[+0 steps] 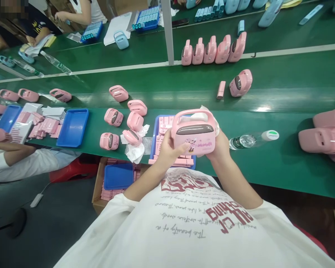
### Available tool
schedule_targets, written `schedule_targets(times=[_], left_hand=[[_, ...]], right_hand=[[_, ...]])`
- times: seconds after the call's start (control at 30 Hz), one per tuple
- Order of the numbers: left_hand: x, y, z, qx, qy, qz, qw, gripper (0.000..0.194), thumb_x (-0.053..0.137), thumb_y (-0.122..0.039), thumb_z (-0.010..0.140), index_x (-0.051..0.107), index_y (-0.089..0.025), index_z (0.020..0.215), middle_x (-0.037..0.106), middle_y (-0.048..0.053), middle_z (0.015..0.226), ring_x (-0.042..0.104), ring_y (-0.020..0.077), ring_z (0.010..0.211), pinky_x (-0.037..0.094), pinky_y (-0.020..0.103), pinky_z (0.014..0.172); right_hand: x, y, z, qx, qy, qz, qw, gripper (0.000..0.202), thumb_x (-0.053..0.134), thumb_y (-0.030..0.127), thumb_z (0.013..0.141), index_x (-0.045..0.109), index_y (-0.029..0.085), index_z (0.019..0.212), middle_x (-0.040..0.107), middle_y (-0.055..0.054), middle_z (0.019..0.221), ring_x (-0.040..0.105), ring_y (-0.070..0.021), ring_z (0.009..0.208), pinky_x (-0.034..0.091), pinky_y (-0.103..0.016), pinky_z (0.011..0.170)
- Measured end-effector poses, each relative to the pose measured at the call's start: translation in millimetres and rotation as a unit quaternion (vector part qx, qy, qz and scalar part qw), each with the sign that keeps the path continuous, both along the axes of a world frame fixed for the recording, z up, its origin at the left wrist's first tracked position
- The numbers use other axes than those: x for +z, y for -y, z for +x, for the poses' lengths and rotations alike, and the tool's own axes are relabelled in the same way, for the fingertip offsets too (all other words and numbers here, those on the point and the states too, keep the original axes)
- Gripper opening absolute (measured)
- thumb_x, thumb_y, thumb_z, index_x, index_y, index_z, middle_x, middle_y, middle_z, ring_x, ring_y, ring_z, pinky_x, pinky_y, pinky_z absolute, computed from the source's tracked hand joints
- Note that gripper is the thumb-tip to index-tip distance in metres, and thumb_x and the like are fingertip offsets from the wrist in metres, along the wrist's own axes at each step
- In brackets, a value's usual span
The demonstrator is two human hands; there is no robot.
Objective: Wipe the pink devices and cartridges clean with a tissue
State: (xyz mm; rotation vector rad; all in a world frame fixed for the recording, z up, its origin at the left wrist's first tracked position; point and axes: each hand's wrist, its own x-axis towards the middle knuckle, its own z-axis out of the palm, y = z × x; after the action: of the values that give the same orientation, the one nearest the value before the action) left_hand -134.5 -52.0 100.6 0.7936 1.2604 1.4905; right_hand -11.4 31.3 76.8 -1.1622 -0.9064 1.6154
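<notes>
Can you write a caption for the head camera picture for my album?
A left hand and right hand hold a pink case, partly hiding a blue tray.

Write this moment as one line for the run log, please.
left hand: holds glossy pink handled case | right hand: holds same case | against case: crumpled white wipe | nearby: clear plastic bottle

Left hand (pixel 168 150) and right hand (pixel 220 146) grip pink case (pixel 195 139), white tissue (pixel 217 128) behind it, blue tray (pixel 154 137) below-left, bottle (pixel 247 141) rightward.
</notes>
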Motion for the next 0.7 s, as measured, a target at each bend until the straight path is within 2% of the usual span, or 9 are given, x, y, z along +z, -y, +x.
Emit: schedule_targets(times=[0.1,0.17,0.27,0.37,0.43,0.53,0.6,0.7], left_hand=[[2.7,5.5,3.8,0.007,-0.033,0.03,0.999,0.062,0.079,-0.039,0.064,0.05,-0.024,0.117,0.059,0.006,0.117,0.057,0.0217,0.108,0.047,0.034,0.092],[2.6,9.1,4.1,0.015,-0.074,0.06,0.995,0.066,0.078,-0.035,0.064,0.048,-0.026,0.122,0.056,0.005,0.121,0.054,0.0219,0.114,0.044,0.034,0.098],[0.8,13.3,1.2,0.04,-0.16,0.099,0.981,0.073,0.081,-0.033,0.059,0.048,-0.029,0.124,0.051,0.005,0.121,0.05,0.0239,0.117,0.039,0.038,0.103],[0.8,16.4,-3.5,0.062,-0.257,0.088,0.96,0.076,0.084,-0.032,0.053,0.048,-0.029,0.121,0.049,0.006,0.119,0.045,0.0271,0.12,0.035,0.043,0.107],[1.9,17.6,-5.8,0.067,-0.291,0.069,0.952,0.078,0.085,-0.033,0.052,0.047,-0.029,0.12,0.047,0.007,0.12,0.04,0.0294,0.125,0.03,0.045,0.11],[4.0,17.4,-7.5,0.077,-0.302,0.066,0.948,0.079,0.086,-0.036,0.05,0.046,-0.029,0.118,0.045,0.008,0.123,0.035,0.0312,0.13,0.024,0.047,0.113],[5.4,16.0,-8.1,0.08,-0.309,0.075,0.945,0.078,0.086,-0.035,0.049,0.046,-0.028,0.115,0.045,0.008,0.123,0.036,0.031,0.13,0.023,0.047,0.113],[6.5,13.5,-9.4,0.078,-0.309,0.08,0.944,0.073,0.087,-0.031,0.047,0.048,-0.028,0.109,0.047,0.008,0.12,0.04,0.0297,0.127,0.023,0.047,0.113]], right_hand=[[-4.5,-1.6,5.9,-0.011,0.06,0.052,0.997,0.039,0.059,0.054,0.078,0.047,0.021,0.059,0.045,0.003,0.056,0.041,-0.0114,0.053,0.038,-0.026,0.049],[-4.2,-2.9,10.7,-0.033,0.085,0.125,0.988,0.046,0.051,0.059,0.083,0.044,0.021,0.057,0.042,0.003,0.053,0.038,-0.0109,0.051,0.035,-0.026,0.047],[1.3,-5.1,18.3,-0.091,0.166,0.257,0.948,0.054,0.045,0.064,0.086,0.041,0.021,0.053,0.038,0.003,0.051,0.037,-0.0105,0.048,0.033,-0.027,0.047],[6.3,-6.9,24.7,-0.118,0.207,0.316,0.918,0.052,0.043,0.061,0.088,0.048,0.021,0.056,0.044,0.001,0.053,0.043,-0.0123,0.051,0.038,-0.028,0.05],[7.7,-7.3,27.8,-0.089,0.183,0.317,0.926,0.045,0.045,0.059,0.088,0.059,0.02,0.068,0.056,-0.001,0.063,0.054,-0.0151,0.06,0.044,-0.03,0.057],[11.0,-5.7,31.1,0.006,0.114,0.319,0.941,0.038,0.048,0.055,0.088,0.066,0.023,0.096,0.068,-0.003,0.091,0.064,-0.0193,0.083,0.051,-0.033,0.071],[16.2,-4.1,33.3,0.052,0.091,0.343,0.933,0.036,0.053,0.051,0.087,0.064,0.026,0.109,0.067,-0.004,0.107,0.064,-0.0211,0.095,0.052,-0.035,0.081],[27.4,-3.8,37.2,0.08,0.103,0.402,0.906,0.038,0.063,0.043,0.081,0.062,0.027,0.115,0.064,-0.005,0.118,0.059,-0.0243,0.11,0.049,-0.039,0.092]])
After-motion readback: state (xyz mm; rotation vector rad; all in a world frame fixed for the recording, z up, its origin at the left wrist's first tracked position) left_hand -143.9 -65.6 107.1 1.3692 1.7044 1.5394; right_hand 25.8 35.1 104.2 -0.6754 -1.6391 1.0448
